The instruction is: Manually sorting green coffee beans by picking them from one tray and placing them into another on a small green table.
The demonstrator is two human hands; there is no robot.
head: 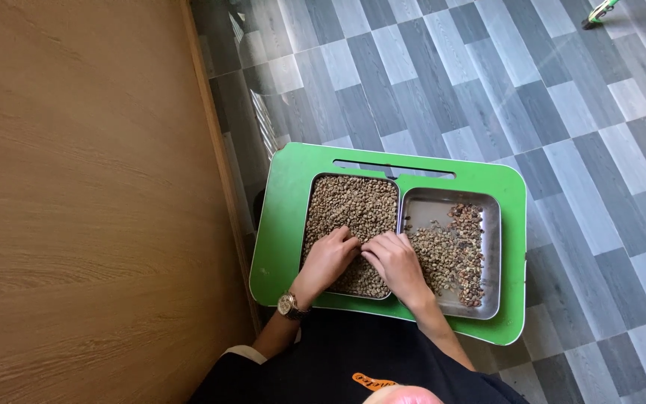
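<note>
Your left hand (328,259) rests palm down on the beans (353,206) in the left metal tray (315,196), its fingers curled loosely and pressed into the heap rather than spread; whether it pinches a single bean you cannot tell from here. Your right hand (398,262) lies just beside it, straddling the shared rim where the two trays meet, with its fingers bent and its fingertips touching those of the left hand near the tray's right edge. The full heap of beans stretches away from both hands, towards the far end of the left tray, whose long axis runs away from your body. The right metal tray (490,224) sits touching the first one, to the right of your right hand, and holds a thinner scatter of darker beans (457,258) gathered along its near and right sides, with bare metal at its far left corner. Your right hand is the nearer to that tray. Both trays stand on a green lap desk (282,209) with a slot near its far edge. A wristwatch (288,304) shows on your left wrist.
</note>
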